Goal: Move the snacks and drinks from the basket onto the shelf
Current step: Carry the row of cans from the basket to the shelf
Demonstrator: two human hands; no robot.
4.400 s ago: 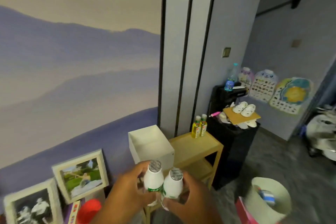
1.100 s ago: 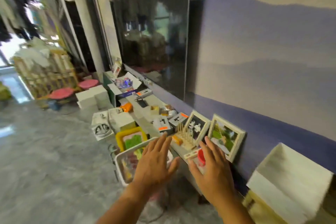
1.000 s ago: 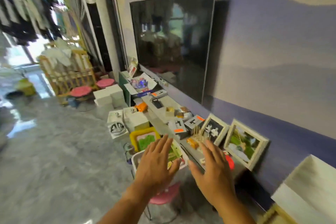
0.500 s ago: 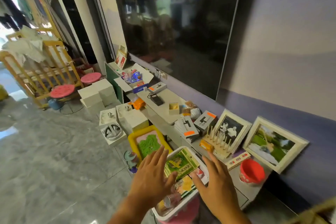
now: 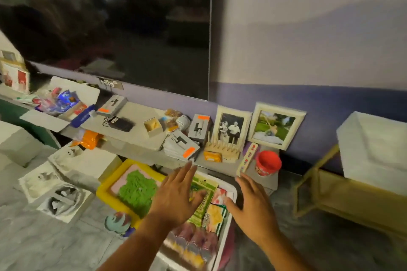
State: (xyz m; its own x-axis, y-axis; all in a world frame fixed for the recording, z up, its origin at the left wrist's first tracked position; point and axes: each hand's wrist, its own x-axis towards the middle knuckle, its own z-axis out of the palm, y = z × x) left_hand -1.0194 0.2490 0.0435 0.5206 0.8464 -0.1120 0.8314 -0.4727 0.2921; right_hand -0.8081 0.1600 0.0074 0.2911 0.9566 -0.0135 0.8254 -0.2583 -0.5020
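A white basket sits low in front of me, holding a green snack packet, a yellow packet, a pink-and-white packet and several small bottles at its near end. My left hand hovers open over the basket's left side, fingers spread above the green packet. My right hand is open beside the basket's right rim, empty. The yellow wooden shelf stands at the right edge with a white box on top.
A grey ledge along the wall carries picture frames, a red cup, a wooden rack and small boxes. A large dark screen hangs above. A yellow tray with green sand and white foam pieces lie on the floor at left.
I have turned from the shelf back to the basket. Both hands, earlier holding two white bottles, are empty and have dropped closer over the basket.
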